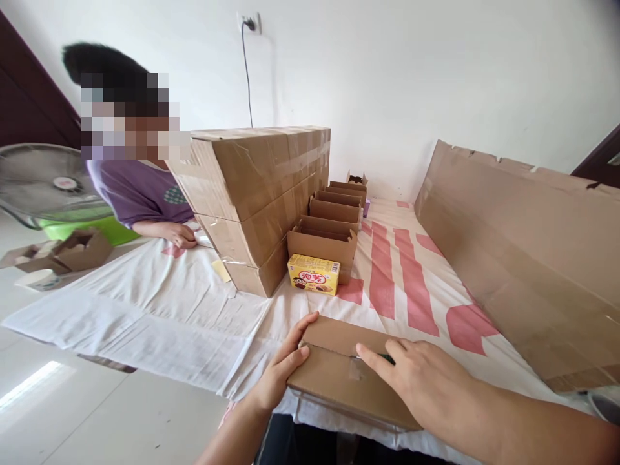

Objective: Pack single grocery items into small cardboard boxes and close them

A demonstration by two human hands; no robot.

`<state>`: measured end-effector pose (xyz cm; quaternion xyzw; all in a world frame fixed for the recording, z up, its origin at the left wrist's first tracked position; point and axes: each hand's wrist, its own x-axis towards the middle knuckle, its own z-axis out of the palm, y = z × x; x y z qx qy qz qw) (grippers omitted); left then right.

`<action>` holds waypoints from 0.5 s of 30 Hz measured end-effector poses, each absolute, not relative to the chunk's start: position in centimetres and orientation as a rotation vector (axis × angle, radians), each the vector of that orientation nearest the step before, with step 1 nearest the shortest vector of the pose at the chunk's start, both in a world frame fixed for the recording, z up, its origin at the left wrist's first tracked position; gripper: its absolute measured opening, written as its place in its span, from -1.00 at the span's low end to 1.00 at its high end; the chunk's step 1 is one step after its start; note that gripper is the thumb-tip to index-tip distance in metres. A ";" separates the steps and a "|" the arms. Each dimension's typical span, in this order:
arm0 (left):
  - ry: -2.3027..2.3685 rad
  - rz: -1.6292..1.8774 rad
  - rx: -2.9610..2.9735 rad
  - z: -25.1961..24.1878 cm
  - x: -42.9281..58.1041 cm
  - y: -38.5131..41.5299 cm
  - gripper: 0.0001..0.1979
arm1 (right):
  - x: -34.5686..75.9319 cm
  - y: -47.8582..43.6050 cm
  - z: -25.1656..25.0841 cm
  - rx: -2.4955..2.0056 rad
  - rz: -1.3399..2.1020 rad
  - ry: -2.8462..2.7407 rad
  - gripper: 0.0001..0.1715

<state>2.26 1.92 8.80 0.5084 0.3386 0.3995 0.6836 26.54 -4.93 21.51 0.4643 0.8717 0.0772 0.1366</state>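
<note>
A small closed cardboard box [339,378] lies on the white and pink cloth [194,316] in front of me. My left hand [281,368] grips the box's left end, thumb on top and fingers round the side. My right hand [419,381] rests on the lid with the forefinger stretched along the taped seam; a dark thing shows under its fingers, too hidden to name. A yellow printed carton [314,274] stands further back.
A stack of taped cardboard boxes [256,200] stands mid-table, with a row of open small boxes [329,236] beside it. A large flat cardboard sheet [523,258] leans at right. Another person in a purple shirt [140,194] sits at left, hand on the cloth, near a fan [43,184].
</note>
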 end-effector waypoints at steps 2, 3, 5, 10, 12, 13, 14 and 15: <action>0.774 0.894 1.148 8.8 2.2 1.9 -0.40 | 27.5 -5.3 21.3 1.362 0.246 2.513 -0.08; 0.782 0.898 1.152 8.8 2.2 1.9 -0.40 | 28.1 -5.4 21.2 1.372 0.254 2.507 -0.08; 0.797 0.906 1.152 8.9 2.2 1.9 -0.40 | 29.4 -5.9 20.8 1.388 0.268 2.515 -0.06; 0.790 0.912 1.119 9.0 2.3 1.9 -0.40 | 33.3 -7.1 21.3 1.510 0.138 2.643 -0.14; 0.790 0.933 1.117 8.9 2.5 1.9 -0.41 | 34.8 -7.5 21.7 1.637 -0.035 2.701 -0.28; 0.788 0.941 1.117 8.9 2.5 1.9 -0.42 | 35.6 -7.7 21.7 1.709 -0.127 2.731 -0.36; 0.787 0.945 1.119 8.8 2.6 1.9 -0.43 | 36.3 -7.8 21.5 1.787 -0.205 2.754 -0.41; 0.787 0.947 1.122 8.8 2.6 1.9 -0.43 | 37.0 -7.8 20.9 1.873 -0.255 2.765 -0.44</action>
